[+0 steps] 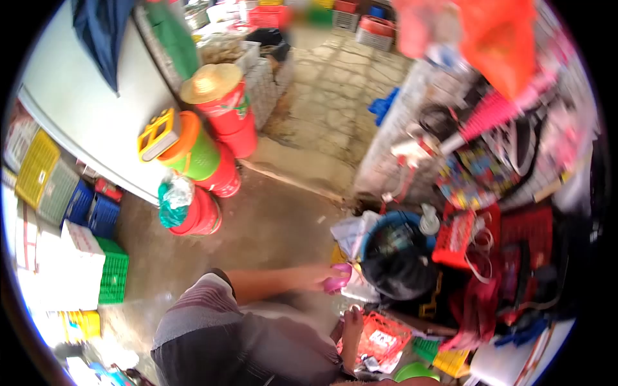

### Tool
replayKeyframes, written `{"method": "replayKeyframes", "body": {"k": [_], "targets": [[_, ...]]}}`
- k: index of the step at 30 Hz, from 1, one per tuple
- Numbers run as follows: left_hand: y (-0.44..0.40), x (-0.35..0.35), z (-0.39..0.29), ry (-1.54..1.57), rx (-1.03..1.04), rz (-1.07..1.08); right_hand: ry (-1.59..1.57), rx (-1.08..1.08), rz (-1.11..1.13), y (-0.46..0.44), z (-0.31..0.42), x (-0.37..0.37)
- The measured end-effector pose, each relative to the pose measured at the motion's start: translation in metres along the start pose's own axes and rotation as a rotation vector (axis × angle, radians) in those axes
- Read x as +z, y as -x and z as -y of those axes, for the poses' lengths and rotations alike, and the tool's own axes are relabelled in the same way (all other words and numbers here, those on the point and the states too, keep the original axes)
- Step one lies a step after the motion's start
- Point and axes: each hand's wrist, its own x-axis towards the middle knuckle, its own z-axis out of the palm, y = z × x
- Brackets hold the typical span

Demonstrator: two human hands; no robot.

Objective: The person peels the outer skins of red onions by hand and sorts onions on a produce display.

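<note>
My left hand (317, 278) reaches out to the right from the striped sleeve, its fingers closed around a purple-pink object (338, 278) whose exact kind is blurred. White papers or bags (362, 291) lie just beyond it, beside a blue tub (368, 241) with a black bag (400, 273) on it. Lower down, my right hand (352, 320) is raised at the left edge of a red basket (385, 336). Its fingers are small and blurred, so whether they hold anything cannot be made out.
Stacked red and green buckets (205, 154) stand on the left, one topped by a straw hat (212, 82). Crates, including a green one (113, 270), line the far left. A raised concrete edge (296, 180) crosses the floor. Red baskets (452, 238) and bags crowd the right.
</note>
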Motion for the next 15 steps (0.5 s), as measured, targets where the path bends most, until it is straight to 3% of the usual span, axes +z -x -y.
{"method": "replayKeyframes", "body": {"k": [1, 3, 4, 5, 7, 10, 13, 14, 15], "targets": [[0.017, 0.009, -0.034, -0.108, 0.059, -0.015, -0.095, 0.038, 0.049, -0.018, 0.045, 0.023], [0.042, 0.012, -0.082, -0.329, 0.155, -0.052, -0.077, -0.117, 0.218, -0.071, 0.075, 0.065], [0.036, -0.011, -0.087, -0.169, 0.21, -0.092, -0.037, -0.27, 0.275, -0.095, 0.088, 0.084], [0.04, -0.018, -0.097, -0.095, 0.259, -0.117, -0.293, -0.267, 0.343, -0.11, 0.114, 0.111], [0.04, -0.027, -0.12, 0.028, 0.345, -0.144, -0.131, -0.365, 0.443, -0.125, 0.177, 0.144], [0.054, -0.05, -0.152, 0.447, 0.377, -0.203, 0.323, -0.622, 0.386, -0.143, 0.24, 0.184], [0.062, -0.065, -0.197, 0.478, 0.572, -0.334, 0.587, -0.924, 0.287, -0.177, 0.252, 0.23], [0.057, -0.076, -0.21, 0.407, 0.661, -0.455, 0.37, -0.76, 0.425, -0.188, 0.261, 0.247], [0.055, -0.084, -0.223, 0.342, 0.689, -0.507, 0.294, -0.736, 0.447, -0.199, 0.265, 0.262]]}}
